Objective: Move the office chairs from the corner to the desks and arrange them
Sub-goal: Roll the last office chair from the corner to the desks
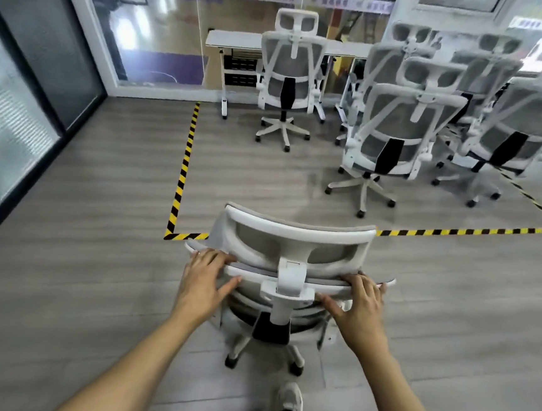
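Observation:
A white office chair with grey mesh [293, 240] stands right in front of me, its back toward me. My left hand [206, 273] grips the left top edge of its backrest. My right hand [361, 303] grips the right top edge. Its wheeled base [264, 357] rests on the floor just outside the taped area. One matching chair [289, 75] stands tucked at a white desk [231, 39] by the glass wall. Several more chairs [398, 124] are clustered at the back right.
Yellow-black floor tape [184, 165] marks a rectangle around the desk and chairs. A glass partition [154, 31] closes the back, and dark glass panels [29, 69] line the left. Grey wood-look floor lies between me and the desk. My shoe [290, 400] shows below.

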`<state>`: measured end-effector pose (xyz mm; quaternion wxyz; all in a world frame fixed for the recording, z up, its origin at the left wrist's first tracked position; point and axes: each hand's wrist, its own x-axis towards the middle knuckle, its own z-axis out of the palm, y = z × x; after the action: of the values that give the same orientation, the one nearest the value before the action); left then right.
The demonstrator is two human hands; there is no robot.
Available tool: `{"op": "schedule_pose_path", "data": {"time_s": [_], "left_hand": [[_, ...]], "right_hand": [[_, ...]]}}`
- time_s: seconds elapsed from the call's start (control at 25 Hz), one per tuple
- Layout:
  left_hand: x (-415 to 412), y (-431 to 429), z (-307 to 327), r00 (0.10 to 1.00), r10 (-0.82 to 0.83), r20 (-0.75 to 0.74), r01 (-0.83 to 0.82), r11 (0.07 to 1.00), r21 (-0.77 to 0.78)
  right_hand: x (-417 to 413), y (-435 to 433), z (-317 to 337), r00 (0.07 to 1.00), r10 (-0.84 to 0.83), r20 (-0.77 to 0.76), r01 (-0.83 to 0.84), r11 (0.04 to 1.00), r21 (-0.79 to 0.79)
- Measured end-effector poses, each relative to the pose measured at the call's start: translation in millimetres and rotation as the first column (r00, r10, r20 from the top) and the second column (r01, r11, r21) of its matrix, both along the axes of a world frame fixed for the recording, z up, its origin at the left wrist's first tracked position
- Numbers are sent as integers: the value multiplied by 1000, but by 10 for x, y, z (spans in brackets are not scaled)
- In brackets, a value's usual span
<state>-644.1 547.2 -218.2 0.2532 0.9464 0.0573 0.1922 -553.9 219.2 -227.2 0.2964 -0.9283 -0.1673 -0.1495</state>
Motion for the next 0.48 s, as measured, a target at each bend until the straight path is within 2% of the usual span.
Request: {"op": "schedule_pose_path", "data": {"time_s": [0.28, 0.48], "left_hand": [[2561, 50, 144, 997, 58, -45, -61, 996, -68], [4030, 287, 139, 994, 93, -65, -97, 993, -66]], "right_hand": [[2757, 169, 98, 994, 56, -96, -59, 998, -31], [4292, 453, 239, 984, 94, -149, -100, 994, -32]]}}
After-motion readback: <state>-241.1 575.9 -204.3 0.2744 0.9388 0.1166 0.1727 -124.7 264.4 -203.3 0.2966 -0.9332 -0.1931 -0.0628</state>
